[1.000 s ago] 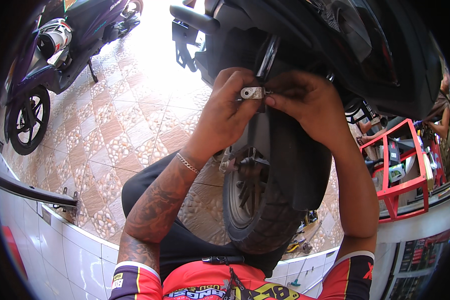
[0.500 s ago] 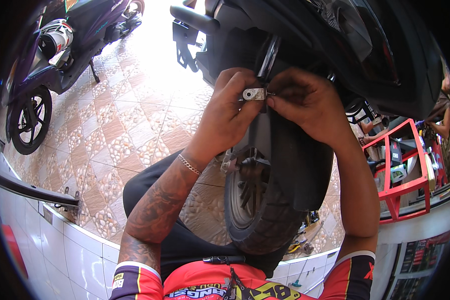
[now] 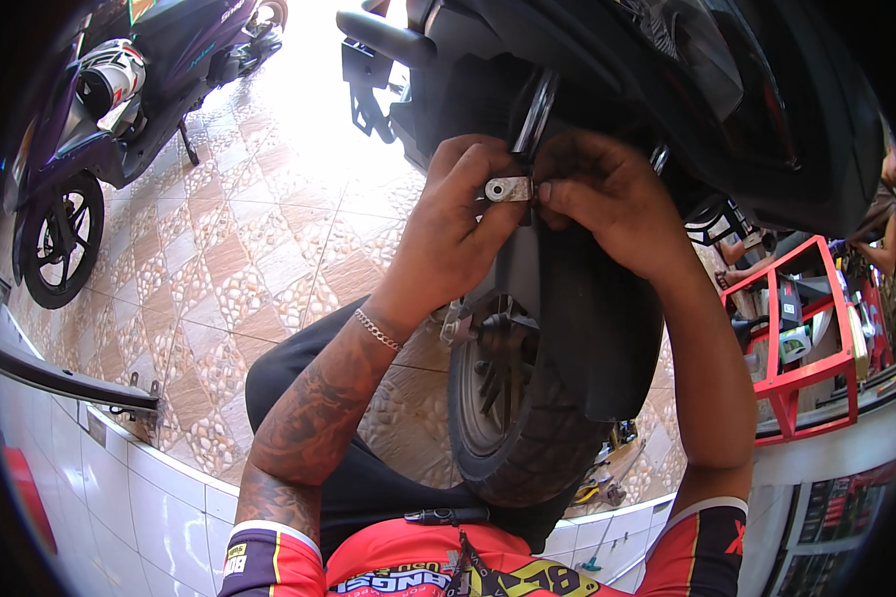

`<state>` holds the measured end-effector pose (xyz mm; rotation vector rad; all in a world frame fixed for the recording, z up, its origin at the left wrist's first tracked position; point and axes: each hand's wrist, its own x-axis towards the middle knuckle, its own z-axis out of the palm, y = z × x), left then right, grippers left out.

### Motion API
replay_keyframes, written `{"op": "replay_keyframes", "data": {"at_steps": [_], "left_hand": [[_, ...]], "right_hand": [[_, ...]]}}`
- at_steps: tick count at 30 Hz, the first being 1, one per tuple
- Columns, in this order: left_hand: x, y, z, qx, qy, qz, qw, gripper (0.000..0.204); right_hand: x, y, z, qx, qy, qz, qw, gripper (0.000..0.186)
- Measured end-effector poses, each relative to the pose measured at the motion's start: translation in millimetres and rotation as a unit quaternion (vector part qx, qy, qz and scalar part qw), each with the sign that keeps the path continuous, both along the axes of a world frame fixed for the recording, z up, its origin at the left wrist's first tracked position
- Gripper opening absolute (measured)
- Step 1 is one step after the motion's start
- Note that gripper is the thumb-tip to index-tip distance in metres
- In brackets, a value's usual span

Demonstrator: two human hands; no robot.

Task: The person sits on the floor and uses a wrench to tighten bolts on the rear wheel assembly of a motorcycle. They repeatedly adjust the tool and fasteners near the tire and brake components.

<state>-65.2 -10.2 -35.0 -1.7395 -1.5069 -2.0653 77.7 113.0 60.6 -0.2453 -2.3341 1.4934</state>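
Observation:
A small worn metal bracket [image 3: 515,190] with a round hole at one end sits above the motorcycle's front wheel [image 3: 543,448]. My left hand [image 3: 458,204] is closed around it, fingers above and thumb below. At the bracket's right end my right hand [image 3: 607,189] is closed in a pinch, thumb against the forefinger. Whatever is between those fingertips is hidden now. Just beyond both hands rises a shiny fork tube [image 3: 536,114], and under them the dark mudguard [image 3: 607,328] covers the tyre.
Dark front bodywork [image 3: 757,149] overhangs my right hand. A red metal rack [image 3: 804,373] with bottles and boxes stands at right, near another person's arm [image 3: 883,261]. A second motorcycle [image 3: 139,129] with a helmet [image 3: 112,78] is parked at far left on the tiled floor [image 3: 219,239].
My right hand has shifted slightly, its thumb now up against the bracket's end. A thin small piece seen earlier at its fingertips is now hidden. My left hand stays nearly still.

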Motion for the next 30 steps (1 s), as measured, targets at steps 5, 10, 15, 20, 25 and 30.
{"op": "replay_keyframes", "data": {"at_steps": [5,10,15,20,25,30], "left_hand": [[0.6,-1.5,1.4,-0.004,0.008,0.006,1.000,0.031],[0.3,-1.0,3.0,-0.004,0.011,-0.001,1.000,0.029],[5.1,-2.3,3.1,-0.018,-0.014,-0.013,1.000,0.027],[8.7,-2.3,1.9,-0.014,-0.041,-0.020,0.999,0.026],[8.1,-1.3,2.6,-0.012,-0.039,-0.026,0.999,0.027],[8.2,-4.4,4.2,-0.008,-0.013,-0.013,1.000,0.026]], "right_hand": [[-0.7,-3.9,-2.2,0.016,0.002,-0.007,1.000,0.011],[-0.8,-4.9,0.2,-0.030,0.010,0.002,0.999,0.016],[9.2,-18.3,7.5,0.240,0.010,-0.031,0.970,0.024],[18.4,-31.0,8.6,0.447,0.037,-0.081,0.890,0.025],[20.1,-35.6,4.0,0.494,0.067,-0.077,0.863,0.029],[19.8,-42.4,4.1,0.418,0.074,-0.081,0.902,0.023]]}}
